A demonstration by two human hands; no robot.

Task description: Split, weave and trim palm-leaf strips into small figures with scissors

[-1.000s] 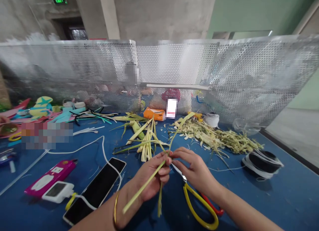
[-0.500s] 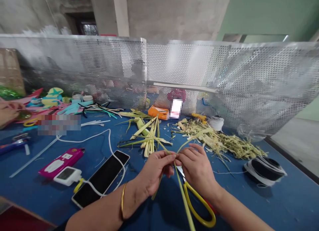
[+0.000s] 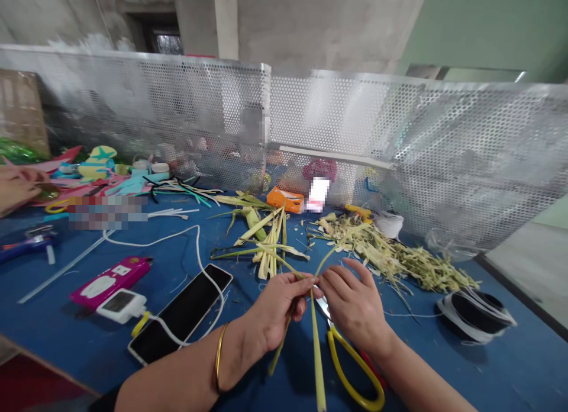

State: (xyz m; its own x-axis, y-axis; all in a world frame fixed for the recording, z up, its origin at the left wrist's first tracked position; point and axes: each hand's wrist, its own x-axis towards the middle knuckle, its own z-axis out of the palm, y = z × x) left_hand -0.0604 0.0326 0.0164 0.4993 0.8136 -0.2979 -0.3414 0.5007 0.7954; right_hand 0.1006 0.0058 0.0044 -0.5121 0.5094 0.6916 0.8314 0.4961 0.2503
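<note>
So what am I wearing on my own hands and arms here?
Your left hand is ungloved, with a slim gold-coloured bangle around the wrist; a bit of dark sleeve shows farther up that arm. Your right hand is ungloved too, its wrist and visible forearm uncovered.

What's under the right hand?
Scissors: the yellow handle and part of the blades show. The blade tips and most of the red handle are covered; a white cord also disappears behind the right hand.
</note>
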